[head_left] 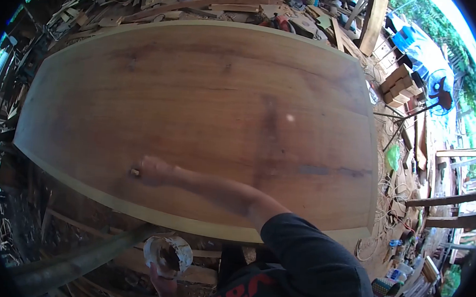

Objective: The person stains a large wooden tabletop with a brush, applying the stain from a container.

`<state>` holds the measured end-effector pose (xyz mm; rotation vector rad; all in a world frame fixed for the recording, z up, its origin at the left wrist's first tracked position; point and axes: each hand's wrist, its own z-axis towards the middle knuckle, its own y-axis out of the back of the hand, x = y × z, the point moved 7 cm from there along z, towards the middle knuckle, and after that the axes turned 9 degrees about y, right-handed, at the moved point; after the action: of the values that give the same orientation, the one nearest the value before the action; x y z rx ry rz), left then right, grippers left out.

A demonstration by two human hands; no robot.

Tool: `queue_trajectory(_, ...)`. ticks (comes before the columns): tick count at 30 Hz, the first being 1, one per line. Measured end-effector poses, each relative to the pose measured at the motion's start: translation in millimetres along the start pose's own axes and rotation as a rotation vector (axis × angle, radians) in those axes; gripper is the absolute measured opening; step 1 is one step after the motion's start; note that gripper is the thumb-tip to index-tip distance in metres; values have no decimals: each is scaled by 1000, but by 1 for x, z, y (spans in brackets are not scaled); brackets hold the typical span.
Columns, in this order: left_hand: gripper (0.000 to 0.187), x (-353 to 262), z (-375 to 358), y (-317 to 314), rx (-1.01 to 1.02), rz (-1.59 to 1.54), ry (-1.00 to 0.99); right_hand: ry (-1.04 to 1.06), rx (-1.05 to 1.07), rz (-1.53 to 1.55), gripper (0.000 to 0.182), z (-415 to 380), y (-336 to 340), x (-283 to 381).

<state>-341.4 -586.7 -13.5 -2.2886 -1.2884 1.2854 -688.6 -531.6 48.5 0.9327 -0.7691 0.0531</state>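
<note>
A large wooden panel (213,113) with a pale border lies in front of me, its brown surface marked by darker patches. My right arm reaches across it to the left. Near the panel's lower left part, my right hand (156,171) is closed at the surface. A small pale end of something (135,171) pokes out of the fist; its kind is too blurred to tell. Below the panel's near edge, my left hand (161,278) grips a white tub (154,251) from underneath. Brown residue coats the inside of the tub.
Wood scraps (215,6) are piled beyond the far edge. On the right are stacked wooden blocks (401,85), a standing fan (440,93), a green bag (393,157) and loose cord (383,208). A round pole (87,254) slants below the panel at left.
</note>
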Motion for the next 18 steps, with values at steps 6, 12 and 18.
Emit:
queue_trajectory(6, 58, -3, -3, -6, 23, -65, 93, -295, -438, 589, 19, -99, 102, -161)
queue_trajectory(12, 59, -2, -6, 4, 1, -3, 75, -924, -816, -267, 23, -453, 327, -232)
queue_trajectory(18, 57, -5, -10, -8, -1, -62, 76, -988, -643, -770, 17, -522, 330, -147)
